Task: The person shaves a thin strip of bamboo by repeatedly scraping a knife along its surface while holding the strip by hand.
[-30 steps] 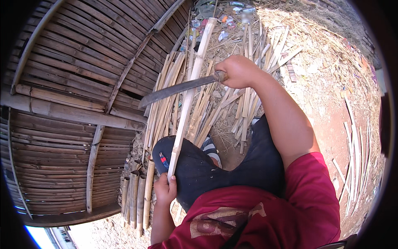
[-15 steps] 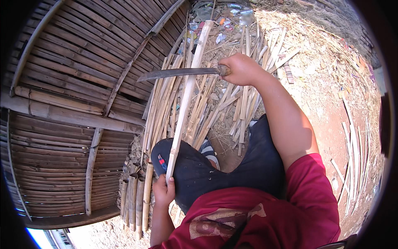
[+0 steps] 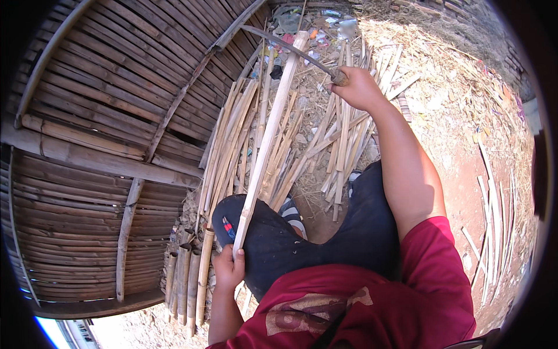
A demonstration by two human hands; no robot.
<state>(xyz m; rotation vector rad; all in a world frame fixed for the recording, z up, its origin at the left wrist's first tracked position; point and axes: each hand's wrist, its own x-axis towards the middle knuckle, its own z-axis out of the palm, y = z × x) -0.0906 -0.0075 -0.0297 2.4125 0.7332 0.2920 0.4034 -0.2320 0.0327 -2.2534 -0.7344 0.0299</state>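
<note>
- A pale printed patch (image 3: 305,314) showed on the front of the maroon shirt (image 3: 372,308); a small red-and-blue mark (image 3: 228,225) on the dark trousers (image 3: 279,232) was too small to make out.
- Open-ended bamboo tubes (image 3: 192,285) were grouped near the left hand (image 3: 229,267); what was inside could not be told.
- Crumpled, coloured litter (image 3: 288,23) lay beyond the far end of the split bamboo strip (image 3: 270,134).
- The strip slanted away over the left thigh, its near end pinched between the left thumb and fingers.
- The right hand (image 3: 356,87) had its fingers wrapped around the handle of a long knife (image 3: 314,61).
- The blade crossed the strip close to its far end; whether they touched could not be told.
- More split strips (image 3: 229,145) lay on the ground beneath.
</note>
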